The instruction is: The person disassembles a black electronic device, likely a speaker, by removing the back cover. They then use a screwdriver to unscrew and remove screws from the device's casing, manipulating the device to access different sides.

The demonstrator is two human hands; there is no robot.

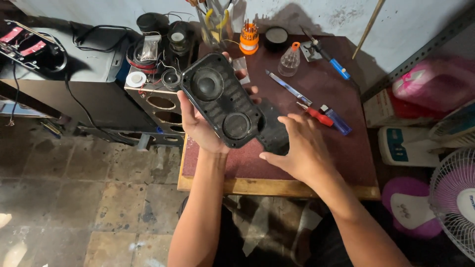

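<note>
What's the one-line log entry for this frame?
left hand: holds black speaker panel tilted above table | right hand: on black cover, fingers spread | nearby: red-handled tool, blue lighter

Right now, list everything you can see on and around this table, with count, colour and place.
speaker panel: one, black, two round drivers, held above table's left edge
black cover piece: one, on table under right hand
table: one, dark red top, wooden edge
screwdriver set: one, orange, table's far edge
small bottle: one, clear, orange cap, far side
lighter: one, blue, right of centre
red-handled tool: one, beside lighter
fan: one, white, lower right
left hand: grip on speaker panel
right hand: open, over cover piece
</note>
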